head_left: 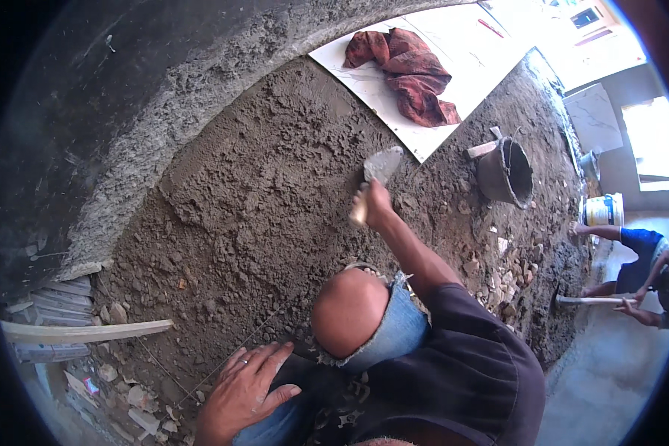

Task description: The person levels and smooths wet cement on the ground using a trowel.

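Right hand (377, 204) gripping trowel (381, 166), blade mortar-caked, grey

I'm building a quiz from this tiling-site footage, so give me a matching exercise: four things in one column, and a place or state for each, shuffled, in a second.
Things:
1. trowel
2. red cloth
3. bucket
4. left hand

Places or states:
A. lying crumpled on the white tile
B. resting flat, fingers spread, by the bent knee
C. standing on the mortar bed, right of the tile
D. gripped in the right hand, blade on the mortar

Pairs: 1-D, 2-A, 3-C, 4-B
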A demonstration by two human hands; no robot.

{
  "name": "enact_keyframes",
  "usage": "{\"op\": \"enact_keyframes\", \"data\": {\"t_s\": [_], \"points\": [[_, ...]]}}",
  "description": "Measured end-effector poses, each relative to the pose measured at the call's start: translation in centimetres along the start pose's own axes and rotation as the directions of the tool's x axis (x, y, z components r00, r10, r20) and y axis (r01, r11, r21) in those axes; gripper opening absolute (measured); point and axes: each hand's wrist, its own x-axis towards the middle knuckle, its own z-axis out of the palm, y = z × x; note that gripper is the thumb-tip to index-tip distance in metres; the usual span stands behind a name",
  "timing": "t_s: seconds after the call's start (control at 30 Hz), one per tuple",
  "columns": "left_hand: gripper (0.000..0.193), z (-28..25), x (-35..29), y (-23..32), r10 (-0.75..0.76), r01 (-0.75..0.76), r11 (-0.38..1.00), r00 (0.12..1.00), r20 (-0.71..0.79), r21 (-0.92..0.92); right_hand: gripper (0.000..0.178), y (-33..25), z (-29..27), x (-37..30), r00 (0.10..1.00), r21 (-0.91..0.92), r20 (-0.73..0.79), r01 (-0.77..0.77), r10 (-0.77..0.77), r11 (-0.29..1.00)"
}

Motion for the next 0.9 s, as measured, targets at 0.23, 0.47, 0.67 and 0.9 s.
{"op": "enact_keyframes", "data": {"t_s": [0.23, 0.47, 0.67, 0.9], "points": [[0.071, -0.2, 0.3, 0.5, -0.104, 0.106, 0.994, 0.993, 0.055, -0.035, 0.026, -2.0, 12.3, 3.8, 0.983, 0.215, 0.185, -0.038, -0.002, 0.976], [0.071, -0.4, 2.0, 0.9, -0.138, 0.139, 0.99, 0.988, 0.075, -0.011, 0.027, -2.7, 16.3, 5.7, 0.989, 0.186, 0.105, 0.086, -0.107, 0.979], [0.072, -0.3, 1.7, 0.9, -0.194, 0.193, 0.981, 0.978, 0.078, 0.021, 0.028, -0.5, 19.2, 6.8, 0.974, 0.043, 0.186, 0.123, -0.129, 0.991], [0.07, -0.3, 2.4, 0.5, -0.153, 0.153, 0.988, 0.988, -0.006, -0.013, 0.023, -7.8, 13.0, 13.3, 0.658, -0.587, 0.749, 0.6, -0.082, -0.544]]}}
